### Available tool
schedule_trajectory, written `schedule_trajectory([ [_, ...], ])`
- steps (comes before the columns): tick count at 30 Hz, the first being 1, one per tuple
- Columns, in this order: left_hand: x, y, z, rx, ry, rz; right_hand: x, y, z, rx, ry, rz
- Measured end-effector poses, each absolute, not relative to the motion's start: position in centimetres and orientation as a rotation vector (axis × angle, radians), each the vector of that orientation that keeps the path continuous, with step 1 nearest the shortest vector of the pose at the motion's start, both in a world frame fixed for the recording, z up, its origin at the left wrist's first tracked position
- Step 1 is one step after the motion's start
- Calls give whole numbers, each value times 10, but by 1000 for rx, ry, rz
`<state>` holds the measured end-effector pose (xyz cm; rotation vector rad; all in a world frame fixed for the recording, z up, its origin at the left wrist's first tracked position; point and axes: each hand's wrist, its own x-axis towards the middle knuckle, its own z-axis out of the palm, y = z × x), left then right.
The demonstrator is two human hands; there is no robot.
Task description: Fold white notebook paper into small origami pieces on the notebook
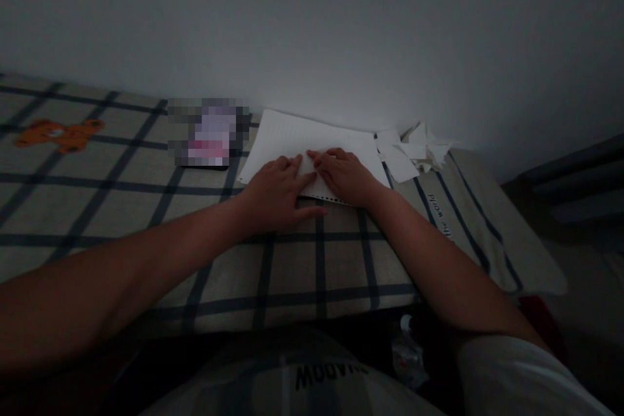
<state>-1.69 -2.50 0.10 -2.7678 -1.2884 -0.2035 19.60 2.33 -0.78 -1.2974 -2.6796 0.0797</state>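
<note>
Checked cloth [292, 266]: dark lines on pale ground | orange bear figure [61, 135]: far left on cloth | pixelated rectangular item [212, 133]: on cloth, right of bear, lilac and pink | paper scraps [423, 148]: heaped toward cloth's right end | clear bottle [408, 357]: below cloth's near edge | wall [312, 26]: plain, behind cloth

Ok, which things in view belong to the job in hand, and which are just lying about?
In the job:
white paper with a hole-punched edge
left hand and right hand, both resting on it

Apparently lying about:
pixelated phone-like object, left of the paper
loose paper pieces, at right
clear bottle
</note>
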Motion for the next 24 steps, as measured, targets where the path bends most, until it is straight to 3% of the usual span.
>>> schedule_trajectory([
  [24, -16, -15, -4, -2657, -1211, -227, 196, 23, -8, -1303, -2658, 109],
])
